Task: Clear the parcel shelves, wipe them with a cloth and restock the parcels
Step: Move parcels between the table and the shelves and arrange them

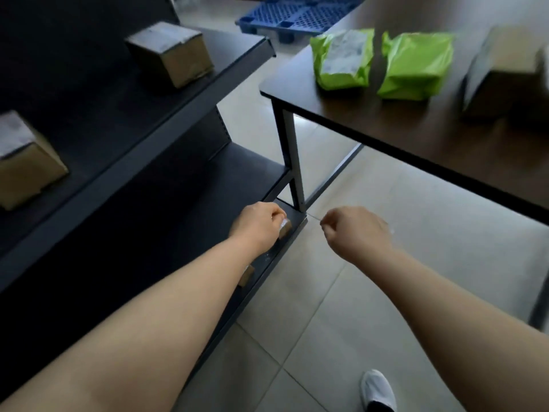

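The dark shelf unit (166, 120) fills the left side. Two cardboard boxes stand on its upper shelf, one at the far end (172, 53) and one nearer (23, 165). My left hand (255, 226) reaches down to the bottom shelf (297, 217) and grips a small cardboard parcel (285, 228), of which only a corner shows. A second small parcel (246, 275) lies on that shelf, partly hidden under my left forearm. My right hand (353, 231) hangs over the floor with its fingers curled, holding nothing.
A dark table (386, 126) stands to the right, its leg close to the shelf's end. It carries two green plastic parcels (341, 59) (416, 66) and a blurred cardboard box (502, 69). A blue pallet (291, 16) lies on the tiled floor beyond. My white shoe (377, 391) shows below.
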